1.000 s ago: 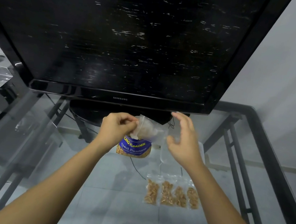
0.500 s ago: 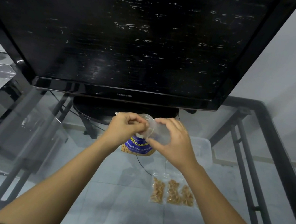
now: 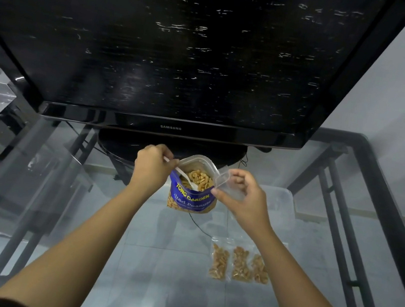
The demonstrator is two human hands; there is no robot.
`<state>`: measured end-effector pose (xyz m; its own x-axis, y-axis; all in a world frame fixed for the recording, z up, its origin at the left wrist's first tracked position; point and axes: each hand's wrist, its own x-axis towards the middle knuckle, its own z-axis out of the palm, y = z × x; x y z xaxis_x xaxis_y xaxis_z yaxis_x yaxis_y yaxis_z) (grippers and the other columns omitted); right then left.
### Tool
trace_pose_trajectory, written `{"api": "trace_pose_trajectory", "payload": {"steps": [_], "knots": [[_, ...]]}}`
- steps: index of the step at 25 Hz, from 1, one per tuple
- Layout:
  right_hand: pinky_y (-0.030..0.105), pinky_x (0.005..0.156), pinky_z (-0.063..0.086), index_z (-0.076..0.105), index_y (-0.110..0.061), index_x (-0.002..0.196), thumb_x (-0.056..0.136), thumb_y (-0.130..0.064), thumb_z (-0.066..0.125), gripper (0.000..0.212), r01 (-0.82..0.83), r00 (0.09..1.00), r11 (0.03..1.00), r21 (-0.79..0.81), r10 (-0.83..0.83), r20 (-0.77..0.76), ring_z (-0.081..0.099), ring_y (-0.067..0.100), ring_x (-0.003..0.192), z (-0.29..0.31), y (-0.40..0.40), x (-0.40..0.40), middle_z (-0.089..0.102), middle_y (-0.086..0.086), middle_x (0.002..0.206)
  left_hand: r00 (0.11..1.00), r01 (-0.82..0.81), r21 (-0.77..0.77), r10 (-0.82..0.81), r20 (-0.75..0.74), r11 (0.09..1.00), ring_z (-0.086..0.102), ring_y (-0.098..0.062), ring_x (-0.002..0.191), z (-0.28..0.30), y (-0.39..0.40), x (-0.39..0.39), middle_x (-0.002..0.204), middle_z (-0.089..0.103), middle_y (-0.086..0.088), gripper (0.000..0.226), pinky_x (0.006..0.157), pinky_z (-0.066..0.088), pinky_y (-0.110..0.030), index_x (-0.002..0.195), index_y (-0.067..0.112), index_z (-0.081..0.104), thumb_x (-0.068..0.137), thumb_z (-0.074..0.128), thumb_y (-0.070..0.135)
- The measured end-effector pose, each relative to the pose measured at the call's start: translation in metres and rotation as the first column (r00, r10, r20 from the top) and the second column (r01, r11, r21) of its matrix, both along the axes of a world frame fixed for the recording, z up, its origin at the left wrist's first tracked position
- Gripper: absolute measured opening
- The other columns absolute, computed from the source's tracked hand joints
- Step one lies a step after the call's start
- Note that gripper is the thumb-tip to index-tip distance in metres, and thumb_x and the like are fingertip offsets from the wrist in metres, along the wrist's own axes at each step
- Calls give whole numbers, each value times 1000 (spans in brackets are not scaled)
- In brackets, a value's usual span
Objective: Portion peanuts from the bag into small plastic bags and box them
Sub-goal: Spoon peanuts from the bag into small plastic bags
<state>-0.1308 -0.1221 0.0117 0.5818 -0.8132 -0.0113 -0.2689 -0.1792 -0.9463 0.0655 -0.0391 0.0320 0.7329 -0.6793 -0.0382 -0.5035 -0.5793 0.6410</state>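
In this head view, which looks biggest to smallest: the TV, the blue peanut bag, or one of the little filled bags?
1. TV, by far.
2. Blue peanut bag.
3. A little filled bag, though it lies nearer the camera, so the true gap may be greater.

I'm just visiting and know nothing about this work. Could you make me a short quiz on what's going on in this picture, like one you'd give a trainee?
1. True or false: the white plastic spoon reaches into the open peanut bag.
2. What does the right hand hold?
A. a small empty plastic bag
B. a lid
C. scissors
3. Fill in: the filled small bags lie on the ___ table.

Key
1. True; the left hand grips its handle.
2. A
3. glass
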Motion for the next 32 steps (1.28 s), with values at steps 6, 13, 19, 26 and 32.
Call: {"api": "trace_pose_trajectory", "payload": {"steps": [6, 13, 19, 26, 32], "knots": [[5, 74, 46, 55, -28, 108, 71, -29, 79, 44, 31, 999, 988, 150, -36, 24, 58, 4, 105, -17, -2, 6, 63, -10, 109, 989, 133, -72, -137, -56, 989, 56, -2, 58, 4, -2, -9, 68, 62, 2, 16, 50, 41, -8, 93, 10, 71, 88, 61, 22], [8, 78, 47, 55, -27, 109, 70, -31, 79, 46, -32, 999, 986, 161, 30, 17, 57, 1, 105, -16, -6, 3, 62, -13, 108, 883, -277, -116, 205, -422, 954, 68, -22, 67, -3, -6, -7, 70, 70, -9, 15, 69, 57, -33, 83, 5, 72, 85, 57, 9], [19, 87, 48, 55, -28, 110, 67, -36, 78, 49, -39, 999, 988, 149, 38, 8, 58, 3, 106, -17, -5, 0, 62, -12, 112, 971, 234, -61, -230, 65, 970, 65, -24, 73, 4, -11, -18, 75, 69, -8, 18, 67, 55, -35, 95, 10, 70, 90, 54, 19], [7, 84, 45, 54, -36, 104, 70, -30, 78, 43, -68, 998, 988, 138, 70, -7, 56, -5, 105, -15, -6, -2, 61, -17, 111, 878, -171, -132, 90, -470, 976, 63, -8, 54, -7, -10, -2, 64, 68, -5, 19, 47, 48, -14, 82, 8, 67, 92, 54, 18], [6, 84, 45, 56, -29, 109, 69, -32, 79, 47, -35, 999, 988, 150, 35, 1, 56, -3, 107, -18, -6, -1, 62, -12, 115, 684, -343, -145, 141, -716, 928, 61, -4, 42, -10, -8, 11, 47, 65, 2, 19, 43, 48, -12, 75, 9, 62, 92, 55, 14]]}}
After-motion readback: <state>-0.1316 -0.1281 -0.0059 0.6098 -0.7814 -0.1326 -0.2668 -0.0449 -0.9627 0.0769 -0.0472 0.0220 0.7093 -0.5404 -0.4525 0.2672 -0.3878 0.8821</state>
